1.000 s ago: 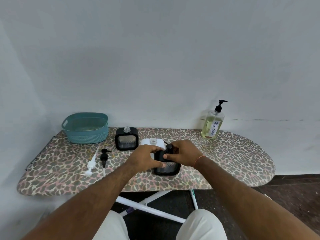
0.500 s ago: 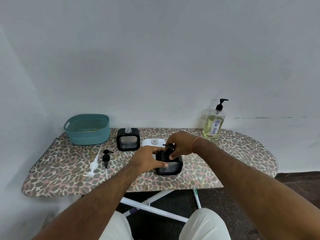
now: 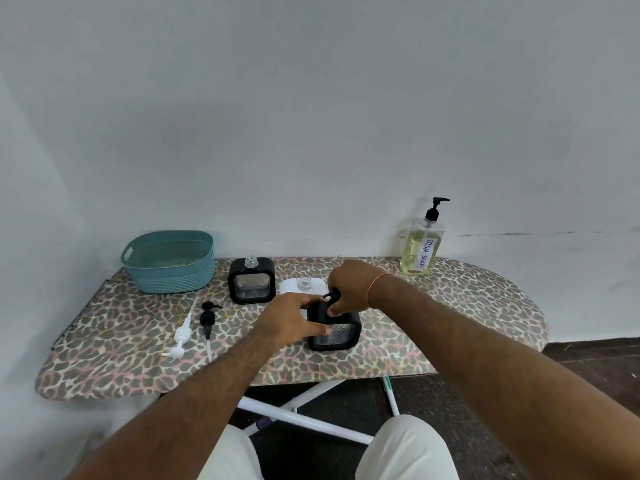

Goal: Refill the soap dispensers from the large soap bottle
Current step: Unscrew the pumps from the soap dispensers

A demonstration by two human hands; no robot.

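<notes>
The ironing board [image 3: 450, 317] with its leopard-print cover carries everything. At its far left stands a teal basket [image 3: 169, 263], and at the far right, against the wall, the large soap bottle [image 3: 420, 249], upright, pump on, well apart from both hands.

Near the middle front sits the near black dispenser [image 3: 341, 332]. The left hand [image 3: 294, 318] grips its left side, thumb across the front face. The right hand [image 3: 349, 284] comes from above, its fingers curled round the black pump top [image 3: 334, 295] at the neck. Judging from this, the step in hand is unscrewing that pump. To do it well, the left hand should press the body flat to the board so only the collar turns, then the pump should lift straight up so its tube clears the neck without dripping.

Behind stand a second black dispenser [image 3: 251, 285] and a white dispenser [image 3: 303, 285], both with open necks. Left of them lie a white pump [image 3: 183, 332] and a black pump [image 3: 207, 318].
</notes>
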